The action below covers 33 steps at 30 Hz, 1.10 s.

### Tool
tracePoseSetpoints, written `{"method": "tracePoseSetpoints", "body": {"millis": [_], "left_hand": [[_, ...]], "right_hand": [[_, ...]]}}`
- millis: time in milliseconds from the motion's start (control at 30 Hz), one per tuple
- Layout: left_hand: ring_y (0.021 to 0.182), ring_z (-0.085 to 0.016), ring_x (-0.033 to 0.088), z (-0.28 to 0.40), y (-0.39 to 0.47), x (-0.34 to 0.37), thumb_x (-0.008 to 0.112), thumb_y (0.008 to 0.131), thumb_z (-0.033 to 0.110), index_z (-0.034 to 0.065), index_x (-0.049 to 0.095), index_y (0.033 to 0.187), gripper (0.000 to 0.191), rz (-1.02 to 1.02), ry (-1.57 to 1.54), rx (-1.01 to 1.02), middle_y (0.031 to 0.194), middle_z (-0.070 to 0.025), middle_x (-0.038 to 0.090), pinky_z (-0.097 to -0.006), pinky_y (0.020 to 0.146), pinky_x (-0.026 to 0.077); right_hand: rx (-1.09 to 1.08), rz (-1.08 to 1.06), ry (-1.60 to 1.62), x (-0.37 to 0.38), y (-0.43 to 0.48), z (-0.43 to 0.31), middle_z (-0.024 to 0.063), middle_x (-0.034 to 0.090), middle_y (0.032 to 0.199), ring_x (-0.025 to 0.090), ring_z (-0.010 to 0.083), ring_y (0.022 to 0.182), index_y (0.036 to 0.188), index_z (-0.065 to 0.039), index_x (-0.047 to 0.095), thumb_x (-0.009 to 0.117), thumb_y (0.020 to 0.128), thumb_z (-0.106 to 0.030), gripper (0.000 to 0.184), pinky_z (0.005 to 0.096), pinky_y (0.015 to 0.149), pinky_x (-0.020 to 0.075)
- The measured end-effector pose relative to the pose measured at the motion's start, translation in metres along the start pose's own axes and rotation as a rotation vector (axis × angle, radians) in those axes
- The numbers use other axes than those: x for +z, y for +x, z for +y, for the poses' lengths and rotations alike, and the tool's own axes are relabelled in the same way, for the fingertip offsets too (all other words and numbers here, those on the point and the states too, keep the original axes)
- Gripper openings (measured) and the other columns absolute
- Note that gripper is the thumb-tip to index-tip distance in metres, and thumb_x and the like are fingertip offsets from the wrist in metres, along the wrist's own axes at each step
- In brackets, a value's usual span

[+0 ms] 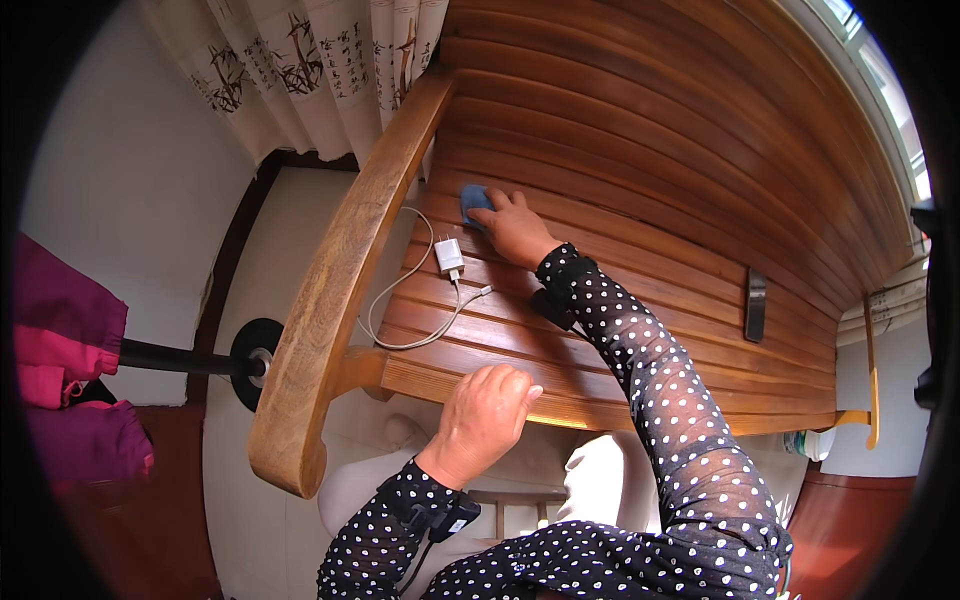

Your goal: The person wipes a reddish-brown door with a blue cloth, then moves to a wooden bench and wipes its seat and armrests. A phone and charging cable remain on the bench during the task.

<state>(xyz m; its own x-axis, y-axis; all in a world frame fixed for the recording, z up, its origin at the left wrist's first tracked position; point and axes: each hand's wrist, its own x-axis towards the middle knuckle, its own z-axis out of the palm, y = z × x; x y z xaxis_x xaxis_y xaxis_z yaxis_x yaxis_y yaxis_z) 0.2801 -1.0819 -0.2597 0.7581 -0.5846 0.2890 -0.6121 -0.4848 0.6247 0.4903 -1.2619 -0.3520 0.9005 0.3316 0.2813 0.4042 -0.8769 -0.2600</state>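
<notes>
My right hand (519, 226) reaches across a slatted wooden bench (645, 259) and grips a blue cloth (475, 204), pressed against the seat near its left back part. In front of the seat's edge, my left hand (487, 416) is curled into a loose fist with nothing seen in it. Between the two hands and the left armrest lies a white USB charger plug (449, 256), prongs facing the backrest. Its white cable (420, 343) loops over the seat's left edge and ends in a small connector on the slats.
A black rectangular object (754, 305) lies on the seat's right part. The wooden armrest (337, 262) rises at left. Beyond it stand a black pole on a round base (257, 364) and a purple and pink garment (75, 375). A patterned curtain (300, 67) hangs behind.
</notes>
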Motion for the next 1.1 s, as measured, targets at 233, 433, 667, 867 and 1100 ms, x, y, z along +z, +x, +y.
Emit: {"method": "tracePoseSetpoints", "body": {"millis": [233,433,667,867,1100], "left_hand": [[0.077,-0.033,0.058,0.001,-0.009,-0.009,0.063,0.090,0.013,0.0030,0.057,0.087,0.012,0.090,0.007,0.026,0.081,-0.0129,0.058,-0.0436,0.069,0.048],[0.076,-0.033,0.058,0.004,-0.017,-0.009,0.064,0.089,0.013,0.0038,0.058,0.085,0.012,0.089,-0.042,0.061,0.079,-0.0119,0.058,-0.0426,0.069,0.048],[0.076,-0.031,0.058,0.008,-0.018,-0.004,0.064,0.089,0.014,0.0050,0.057,0.083,0.012,0.065,-0.069,0.075,0.078,-0.0107,0.058,-0.0411,0.069,0.048],[0.075,-0.030,0.058,0.007,-0.014,0.001,0.064,0.089,0.015,0.0060,0.057,0.082,0.014,0.011,-0.035,0.046,0.077,-0.0100,0.057,-0.0404,0.069,0.048],[0.076,-0.031,0.058,0.003,-0.005,0.001,0.065,0.088,0.015,0.0053,0.056,0.083,0.014,-0.025,0.003,-0.024,0.078,-0.0110,0.057,-0.0412,0.070,0.048]], "right_hand": [[0.075,-0.118,-0.006,-0.045,-0.136,0.018,0.0207,0.048,0.136,0.049,0.0440,0.117,0.123,-0.018,0.064,0.065,0.081,-0.009,0.043,0.0473,0.097,0.0482],[0.441,-0.097,-0.137,-0.086,-0.231,0.054,0.0238,0.048,0.134,0.049,0.0444,0.117,0.127,-0.015,0.060,0.065,0.078,-0.007,0.050,0.0487,0.098,0.0466],[0.412,0.071,-0.221,-0.044,-0.162,0.058,0.0270,0.049,0.131,0.051,0.0479,0.108,0.124,-0.013,0.061,0.065,0.078,-0.006,0.047,0.0507,0.093,0.0476],[0.090,0.091,-0.082,0.010,-0.020,-0.012,0.0234,0.049,0.134,0.051,0.0450,0.107,0.122,-0.016,0.064,0.057,0.081,-0.004,0.043,0.0480,0.090,0.0511],[-0.124,0.025,-0.118,0.017,0.045,-0.036,0.0183,0.049,0.135,0.052,0.0405,0.110,0.122,-0.021,0.065,0.054,0.085,-0.005,0.042,0.0464,0.090,0.0519]]}}
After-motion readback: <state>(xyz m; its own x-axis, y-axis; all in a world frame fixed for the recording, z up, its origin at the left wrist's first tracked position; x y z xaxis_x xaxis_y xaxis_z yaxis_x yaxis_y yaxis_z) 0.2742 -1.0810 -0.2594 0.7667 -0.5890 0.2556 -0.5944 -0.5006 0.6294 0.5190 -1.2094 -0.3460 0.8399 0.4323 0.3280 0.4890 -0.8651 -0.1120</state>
